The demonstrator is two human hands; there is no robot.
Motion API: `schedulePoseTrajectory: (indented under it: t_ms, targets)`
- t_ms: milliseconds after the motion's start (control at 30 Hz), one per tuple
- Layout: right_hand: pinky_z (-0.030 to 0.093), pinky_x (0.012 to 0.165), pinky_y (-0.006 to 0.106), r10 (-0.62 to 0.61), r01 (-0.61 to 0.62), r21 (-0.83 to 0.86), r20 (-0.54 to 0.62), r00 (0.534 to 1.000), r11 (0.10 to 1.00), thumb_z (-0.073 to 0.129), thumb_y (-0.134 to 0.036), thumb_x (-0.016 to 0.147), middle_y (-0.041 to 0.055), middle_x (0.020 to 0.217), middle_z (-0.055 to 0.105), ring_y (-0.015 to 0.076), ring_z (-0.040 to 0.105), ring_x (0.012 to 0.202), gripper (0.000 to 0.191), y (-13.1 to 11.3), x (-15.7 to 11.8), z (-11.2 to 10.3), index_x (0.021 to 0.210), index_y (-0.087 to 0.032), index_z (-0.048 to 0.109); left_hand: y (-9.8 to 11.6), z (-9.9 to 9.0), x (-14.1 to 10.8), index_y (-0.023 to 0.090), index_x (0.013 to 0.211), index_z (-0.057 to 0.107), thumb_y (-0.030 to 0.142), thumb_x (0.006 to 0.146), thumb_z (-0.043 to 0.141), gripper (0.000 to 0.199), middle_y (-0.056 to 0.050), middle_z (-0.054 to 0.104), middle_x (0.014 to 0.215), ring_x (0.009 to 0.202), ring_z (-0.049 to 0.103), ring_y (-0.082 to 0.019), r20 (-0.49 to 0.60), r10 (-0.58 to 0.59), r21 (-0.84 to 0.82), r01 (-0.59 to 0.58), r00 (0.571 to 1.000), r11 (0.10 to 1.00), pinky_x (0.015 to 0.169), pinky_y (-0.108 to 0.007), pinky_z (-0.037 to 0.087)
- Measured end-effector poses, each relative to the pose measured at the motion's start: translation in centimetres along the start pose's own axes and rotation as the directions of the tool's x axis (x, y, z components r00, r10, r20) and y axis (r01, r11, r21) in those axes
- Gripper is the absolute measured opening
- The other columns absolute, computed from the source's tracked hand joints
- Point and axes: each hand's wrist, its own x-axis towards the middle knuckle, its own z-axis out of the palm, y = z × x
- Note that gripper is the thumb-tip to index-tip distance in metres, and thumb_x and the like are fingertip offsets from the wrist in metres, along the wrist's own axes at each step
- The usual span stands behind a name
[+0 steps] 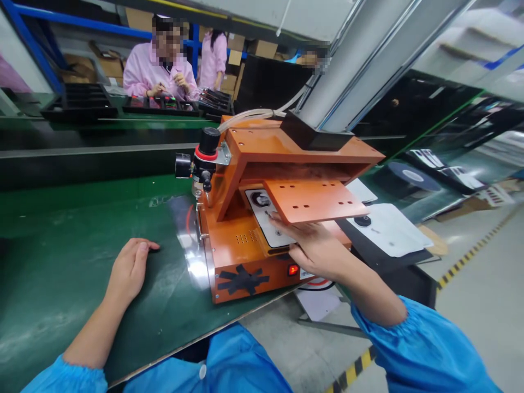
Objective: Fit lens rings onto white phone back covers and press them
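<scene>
The right hand [317, 246] reaches beneath the slotted orange plate [315, 201] of the orange bench machine [225, 245], fingertips at the white panel [267, 230] lying on the machine; I cannot tell whether they pinch anything. The left hand [129, 268] rests on the green tabletop [69, 262], fingers pressed together. 1 red switch [292, 269] glows.

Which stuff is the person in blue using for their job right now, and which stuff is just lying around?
Seems part of the job:
orange machine
white panel on it, where the right hand is
perhaps the similar white sheet beside it

Seems just lying about:
cardboard boxes behind
round disc at right
</scene>
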Motion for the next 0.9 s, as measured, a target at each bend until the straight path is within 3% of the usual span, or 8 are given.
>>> schedulePoseTrajectory:
  t_ms: [133, 300, 567, 633, 733, 800, 833, 900]
  targets:
    - [0.053, 0.103, 0.051, 0.005, -0.003, 0.022, -0.073, 0.997, 1.000, 0.045, -0.017, 0.087, 0.0128, 0.138, 0.068, 0.0348, 0.064, 0.122, 0.066, -0.3, -0.5, 0.2, 0.152, -0.022, 0.059, -0.1, -0.2, -0.1, 0.022, 0.098, 0.075, 0.066, 0.104, 0.030, 0.063, -0.007, 0.072, 0.109, 0.106, 0.067, -0.026, 0.000, -0.011, -0.007, 0.011, 1.000, 1.000, 0.103, -0.040, 0.051]
    - [0.053, 0.093, 0.047, 0.214, -0.204, 0.064, -0.291, 0.933, 0.977, 0.044, -0.013, 0.089, 0.0132, 0.118, 0.073, 0.0325, 0.067, 0.109, 0.043, -1.4, -1.9, 2.3, 0.122, -0.019, 0.072, -0.2, -0.2, -0.1, 0.022, 0.100, 0.073, 0.063, 0.106, 0.031, 0.059, -0.007, 0.072, 0.110, 0.107, 0.067, -0.025, -0.008, -0.020, -0.025, 0.019, 1.000, 0.999, 0.102, -0.040, 0.050]
    - [0.046, 0.113, 0.051, 0.259, -0.218, 0.144, -0.423, 0.868, 0.965, 0.046, -0.010, 0.089, 0.0112, 0.135, 0.070, 0.0309, 0.064, 0.130, 0.048, -2.7, -3.9, 3.2, 0.130, -0.022, 0.067, 0.5, -1.1, -0.6, 0.022, 0.103, 0.072, 0.062, 0.105, 0.034, 0.055, -0.010, 0.070, 0.113, 0.109, 0.066, -0.029, -0.046, 0.054, 0.094, -0.050, 0.997, 0.994, 0.102, -0.045, 0.052]
    - [0.048, 0.113, 0.054, 0.422, -0.350, 0.235, -0.529, 0.736, 0.907, 0.047, -0.016, 0.095, 0.0140, 0.137, 0.068, 0.0325, 0.063, 0.130, 0.040, -2.1, -5.9, 3.3, 0.130, -0.023, 0.066, 2.0, -0.5, -1.8, 0.023, 0.109, 0.071, 0.064, 0.103, 0.040, 0.052, -0.010, 0.069, 0.116, 0.112, 0.065, -0.030, -0.075, 0.101, 0.124, -0.091, 0.992, 0.988, 0.103, -0.047, 0.052]
    - [0.052, 0.108, 0.057, 0.663, -0.562, 0.406, -0.640, 0.387, 0.721, 0.053, -0.035, 0.099, 0.0190, 0.132, 0.066, 0.0362, 0.062, 0.128, 0.036, 0.1, -9.5, 4.8, 0.129, -0.020, 0.065, 5.6, 2.4, -4.6, 0.023, 0.137, 0.062, 0.070, 0.098, 0.052, 0.061, -0.014, 0.065, 0.132, 0.124, 0.062, -0.035, -0.080, 0.172, 0.106, -0.163, 0.982, 0.981, 0.110, -0.054, 0.051]
    - [0.052, 0.107, 0.060, 0.787, -0.619, 0.548, -0.586, 0.196, 0.562, 0.061, -0.050, 0.093, 0.0216, 0.136, 0.063, 0.0391, 0.060, 0.130, 0.051, 2.1, -11.6, 6.4, 0.132, -0.017, 0.063, 8.1, 5.4, -6.3, 0.023, 0.158, 0.044, 0.073, 0.095, 0.059, 0.082, -0.018, 0.056, 0.149, 0.138, 0.055, -0.039, -0.063, 0.190, 0.063, -0.186, 0.980, 0.981, 0.119, -0.061, 0.046]
    - [0.051, 0.109, 0.062, 0.850, -0.607, 0.632, -0.504, 0.149, 0.481, 0.065, -0.058, 0.088, 0.0225, 0.138, 0.063, 0.0405, 0.060, 0.130, 0.062, 3.1, -12.4, 7.3, 0.134, -0.016, 0.062, 9.2, 6.9, -6.9, 0.023, 0.164, 0.035, 0.074, 0.093, 0.062, 0.092, -0.019, 0.051, 0.156, 0.144, 0.051, -0.041, -0.069, 0.187, 0.046, -0.184, 0.980, 0.982, 0.121, -0.063, 0.044]
    - [0.048, 0.113, 0.064, 0.942, -0.526, 0.781, -0.293, 0.166, 0.336, 0.073, -0.069, 0.079, 0.0223, 0.140, 0.064, 0.0412, 0.061, 0.131, 0.079, 4.4, -13.4, 9.0, 0.136, -0.016, 0.061, 10.9, 9.6, -7.5, 0.023, 0.169, 0.023, 0.075, 0.091, 0.065, 0.103, -0.020, 0.043, 0.164, 0.151, 0.044, -0.042, -0.096, 0.172, 0.024, -0.170, 0.980, 0.985, 0.124, -0.066, 0.041]
